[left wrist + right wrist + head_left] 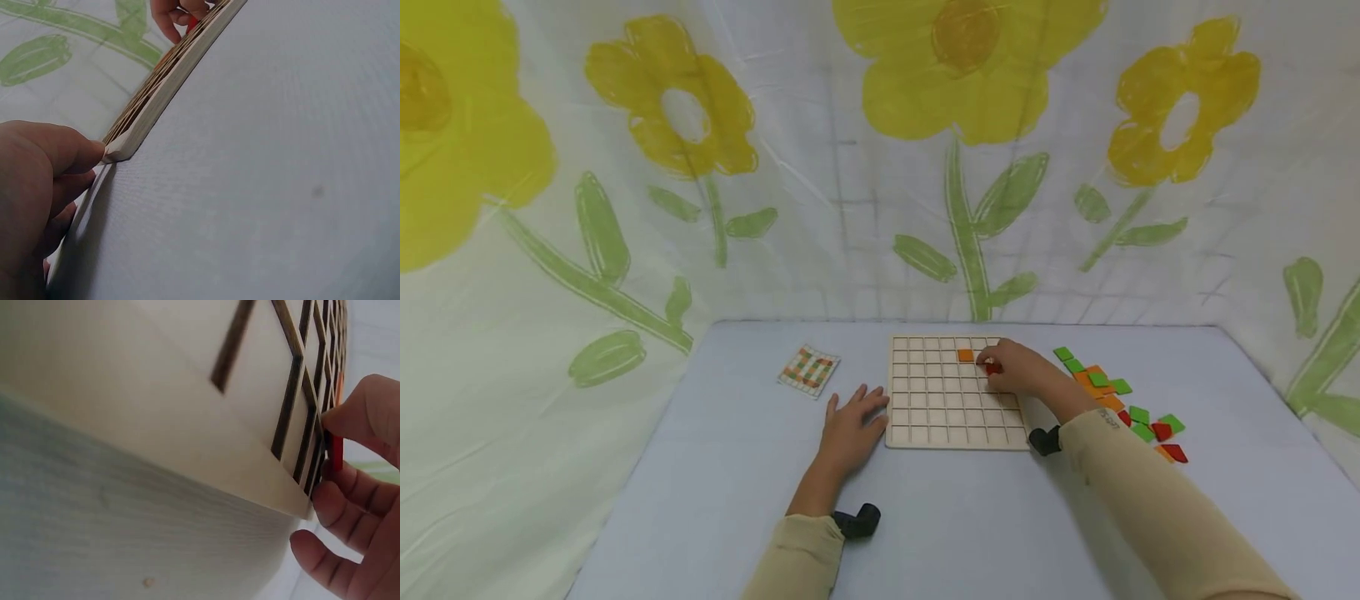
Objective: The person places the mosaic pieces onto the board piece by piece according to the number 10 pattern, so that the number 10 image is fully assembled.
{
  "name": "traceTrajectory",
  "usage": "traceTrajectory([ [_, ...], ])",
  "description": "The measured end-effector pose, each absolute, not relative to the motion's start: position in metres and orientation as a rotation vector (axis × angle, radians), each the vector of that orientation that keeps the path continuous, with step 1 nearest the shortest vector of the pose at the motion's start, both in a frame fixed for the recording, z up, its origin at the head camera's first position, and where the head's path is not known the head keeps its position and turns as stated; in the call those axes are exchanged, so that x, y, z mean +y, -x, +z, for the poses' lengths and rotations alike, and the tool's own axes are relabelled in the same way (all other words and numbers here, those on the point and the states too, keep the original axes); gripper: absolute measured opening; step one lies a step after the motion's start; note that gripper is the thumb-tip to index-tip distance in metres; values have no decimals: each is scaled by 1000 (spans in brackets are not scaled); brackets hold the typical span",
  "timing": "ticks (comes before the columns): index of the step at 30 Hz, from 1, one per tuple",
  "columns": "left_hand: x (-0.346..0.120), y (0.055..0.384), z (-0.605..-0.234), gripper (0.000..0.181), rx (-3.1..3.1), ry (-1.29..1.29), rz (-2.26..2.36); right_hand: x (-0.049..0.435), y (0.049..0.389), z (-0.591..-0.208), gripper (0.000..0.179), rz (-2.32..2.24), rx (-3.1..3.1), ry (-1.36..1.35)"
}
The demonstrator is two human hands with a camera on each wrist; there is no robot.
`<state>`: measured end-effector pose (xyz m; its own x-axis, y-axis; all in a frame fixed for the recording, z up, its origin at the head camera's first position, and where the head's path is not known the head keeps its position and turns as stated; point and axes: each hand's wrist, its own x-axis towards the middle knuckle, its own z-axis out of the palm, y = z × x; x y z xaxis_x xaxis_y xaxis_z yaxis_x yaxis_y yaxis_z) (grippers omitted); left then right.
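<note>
A wooden grid board (925,392) lies on the table, with one orange tile (966,356) in a cell near its top. My right hand (1018,367) is over the board's upper right part and pinches a red tile (335,452) between thumb and fingers, right at the grid's surface. Whether the tile sits fully in a cell cannot be told. To the board's left, my left hand (850,432) rests on the table with fingers spread. In the left wrist view its thumb touches the board's corner (119,150), and the fingers lie along the side.
Right of the board, loose green, orange and red tiles (1139,414) lie scattered, partly under the right forearm. A small card (808,371) with a printed coloured grid lies at the back left. Behind the table (940,517) hangs a white curtain (805,250) with painted flowers.
</note>
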<state>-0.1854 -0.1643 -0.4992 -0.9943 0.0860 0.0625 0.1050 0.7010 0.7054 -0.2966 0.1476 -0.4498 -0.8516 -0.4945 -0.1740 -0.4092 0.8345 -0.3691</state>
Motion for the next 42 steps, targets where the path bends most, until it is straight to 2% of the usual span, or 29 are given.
traceTrajectory([
  [16, -162, 185, -498, 33, -2850, 174, -1163, 147, 304, -444, 17, -567, 2731, 633],
  [22, -162, 186, -497, 33, -2851, 179, -1149, 151, 303, -447, 14, -603, 2750, 678],
  [32, -163, 186, -496, 33, -2856, 163, -1157, 149, 306, -442, 20, -494, 2675, 734],
  [42, -163, 183, -497, 33, -2865, 167, -1167, 145, 306, -435, 9, -538, 2676, 727],
])
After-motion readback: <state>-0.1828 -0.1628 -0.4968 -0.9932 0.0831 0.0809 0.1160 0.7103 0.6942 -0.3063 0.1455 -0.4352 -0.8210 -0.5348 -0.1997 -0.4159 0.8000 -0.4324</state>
